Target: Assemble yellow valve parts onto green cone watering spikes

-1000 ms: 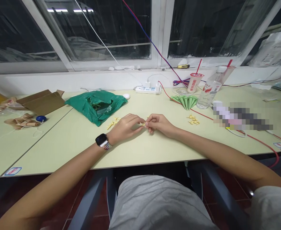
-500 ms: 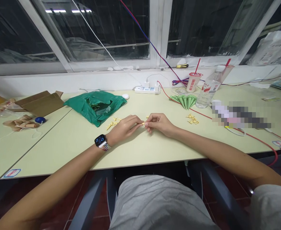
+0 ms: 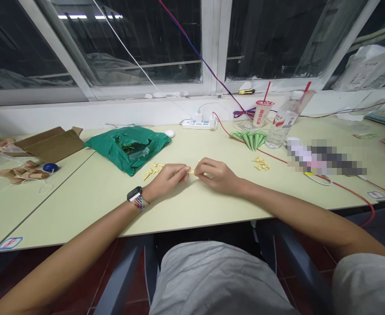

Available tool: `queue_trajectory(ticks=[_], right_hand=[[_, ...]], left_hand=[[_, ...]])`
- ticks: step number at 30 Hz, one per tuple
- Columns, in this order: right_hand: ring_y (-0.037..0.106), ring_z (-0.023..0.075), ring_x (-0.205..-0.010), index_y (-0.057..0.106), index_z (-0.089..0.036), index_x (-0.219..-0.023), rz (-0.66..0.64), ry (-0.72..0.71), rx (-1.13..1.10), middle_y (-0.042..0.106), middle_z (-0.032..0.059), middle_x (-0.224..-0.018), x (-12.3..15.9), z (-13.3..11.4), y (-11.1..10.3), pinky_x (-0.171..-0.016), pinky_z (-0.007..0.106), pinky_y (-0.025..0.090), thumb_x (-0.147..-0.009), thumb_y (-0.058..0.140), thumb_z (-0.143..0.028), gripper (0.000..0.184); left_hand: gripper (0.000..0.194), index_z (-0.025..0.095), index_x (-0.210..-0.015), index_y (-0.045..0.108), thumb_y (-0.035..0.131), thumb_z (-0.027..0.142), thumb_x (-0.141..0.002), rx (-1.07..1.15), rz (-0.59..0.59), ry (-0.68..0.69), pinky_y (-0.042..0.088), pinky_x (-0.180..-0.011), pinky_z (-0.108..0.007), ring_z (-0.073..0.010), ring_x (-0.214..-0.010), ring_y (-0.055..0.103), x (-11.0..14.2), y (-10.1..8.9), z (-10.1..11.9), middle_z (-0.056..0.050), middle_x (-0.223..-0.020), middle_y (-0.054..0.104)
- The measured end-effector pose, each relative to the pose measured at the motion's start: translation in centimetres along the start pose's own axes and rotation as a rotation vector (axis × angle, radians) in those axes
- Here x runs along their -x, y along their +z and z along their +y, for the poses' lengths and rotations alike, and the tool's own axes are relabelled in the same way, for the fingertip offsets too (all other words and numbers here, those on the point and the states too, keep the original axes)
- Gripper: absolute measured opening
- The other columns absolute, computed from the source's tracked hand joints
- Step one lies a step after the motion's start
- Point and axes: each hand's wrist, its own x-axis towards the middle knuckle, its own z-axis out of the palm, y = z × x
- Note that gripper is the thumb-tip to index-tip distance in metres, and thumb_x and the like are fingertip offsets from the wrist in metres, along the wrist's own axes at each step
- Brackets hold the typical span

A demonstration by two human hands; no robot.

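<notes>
Piece (image 3: 191, 172): A small yellow piece is held between the two sets of fingertips, over the table (image 3: 192, 212); most of it is hidden by the fingers, and its full shape cannot be told.
Left hand (image 3: 169, 178): The piece is pinched at one end, thumb pressed against the curled fingers.
Right hand (image 3: 219, 176): The other end appears to be nipped between thumb and forefinger, the rest of the fingers curled under.
Slip: With so little to grip, the piece could be dropped if either pinch is loosened.
Strain: It could be bent or torn, it is judged, were the hands drawn apart with both pinches kept tight.
Left pile (image 3: 150, 172): More yellow pieces are strewn just beyond the left fingers' knuckles and wrist; they could be scattered by a backward brush of that hand.
Right pile (image 3: 261, 164): A second cluster is set well to the right of the fingers, where it could be disturbed by a wide sweep of the right forearm.
Cones (image 3: 251, 139): Green cones are fanned beyond the right pile, farther from the fingers, crossed by a red cord (image 3: 279, 157); they could be shifted if the cord is tugged.
</notes>
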Motion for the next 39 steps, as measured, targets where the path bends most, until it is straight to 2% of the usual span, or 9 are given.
queue_trajectory(ticks=[2,5,8,15,20,23,30,35,39], right_hand=[[0.065,0.0179,-0.086,0.065,-0.022,-0.099,0.004,-0.010,0.013,0.068,0.0073,-0.098,0.1,0.1,0.1,-0.078,0.033,0.055,-0.106,0.054,-0.019,0.014],[0.064,0.0173,-0.083,0.063,-0.021,-0.100,0.019,0.015,0.009,0.066,0.0058,-0.095,0.1,0.1,0.2,-0.075,0.033,0.054,-0.106,0.057,-0.023,0.009],[0.065,0.0183,-0.084,0.063,-0.023,-0.100,0.014,0.065,-0.008,0.066,0.0060,-0.095,0.0,-0.1,0.2,-0.077,0.034,0.055,-0.107,0.057,-0.027,0.010],[0.065,0.0195,-0.085,0.062,-0.024,-0.099,-0.005,0.138,-0.065,0.067,0.0067,-0.096,-0.4,-0.5,0.0,-0.079,0.037,0.057,-0.107,0.055,-0.033,0.014],[0.065,0.0185,-0.083,0.063,-0.023,-0.099,0.005,0.138,-0.077,0.067,0.0057,-0.095,-0.3,-0.5,0.0,-0.078,0.035,0.056,-0.107,0.057,-0.031,0.013],[0.064,0.0175,-0.079,0.063,-0.022,-0.099,0.030,0.135,-0.082,0.066,0.0049,-0.092,-0.3,-0.7,0.0,-0.075,0.034,0.054,-0.106,0.059,-0.029,0.011],[0.066,0.0188,-0.080,0.064,-0.023,-0.098,-0.003,0.186,-0.095,0.069,0.0051,-0.091,-0.2,-1.0,0.4,-0.075,0.036,0.055,-0.106,0.058,-0.032,0.013],[0.066,0.0197,-0.081,0.066,-0.024,-0.101,0.018,0.206,-0.109,0.070,0.0054,-0.091,0.1,-0.8,0.8,-0.075,0.037,0.056,-0.105,0.061,-0.033,0.011],[0.067,0.0213,-0.083,0.066,-0.025,-0.103,-0.015,0.204,-0.086,0.071,0.0074,-0.094,0.3,-0.7,1.0,-0.077,0.038,0.057,-0.106,0.061,-0.031,0.009]], left_hand=[[0.050,0.018,-0.074,0.062,0.040,0.042,-0.113,-0.041,0.007,0.029,0.045,-0.070,-0.028,-0.0138,-0.065,0.059,0.1,0.1,-0.2,0.000,-0.070,0.064],[0.027,0.020,-0.102,0.069,0.057,0.043,-0.107,-0.094,0.042,0.092,0.049,-0.077,-0.028,-0.0164,-0.080,0.067,0.1,0.0,-0.6,-0.001,-0.088,0.072],[0.021,0.021,-0.113,0.068,0.065,0.040,-0.104,-0.127,0.089,0.172,0.051,-0.082,-0.029,-0.0178,-0.088,0.070,0.1,-0.1,-0.9,-0.004,-0.098,0.074],[0.029,0.020,-0.097,0.070,0.049,0.033,-0.111,-0.221,0.012,0.253,0.052,-0.078,-0.029,-0.0185,-0.084,0.070,0.0,-0.4,-1.0,-0.005,-0.090,0.073],[0.017,0.021,-0.109,0.070,0.062,0.035,-0.105,-0.239,0.131,0.267,0.054,-0.078,-0.029,-0.0177,-0.084,0.072,0.3,-0.5,-0.9,-0.005,-0.096,0.076],[0.013,0.021,-0.106,0.071,0.063,0.032,-0.105,-0.232,0.174,0.304,0.053,-0.075,-0.029,-0.0172,-0.082,0.071,0.5,-0.5,-0.8,-0.005,-0.094,0.076],[0.024,0.020,-0.091,0.061,0.050,0.028,-0.111,-0.300,0.114,0.268,0.047,-0.067,-0.029,-0.0158,-0.070,0.064,0.8,-0.2,-0.8,-0.002,-0.079,0.068],[0.017,0.021,-0.097,0.060,0.057,0.034,-0.108,-0.288,0.102,0.289,0.046,-0.065,-0.030,-0.0165,-0.070,0.062,1.2,-0.1,-0.7,-0.002,-0.080,0.066],[0.026,0.021,-0.089,0.061,0.049,0.030,-0.111,-0.284,0.097,0.317,0.045,-0.065,-0.032,-0.0176,-0.070,0.061,1.2,-0.1,-0.5,-0.004,-0.078,0.066]])
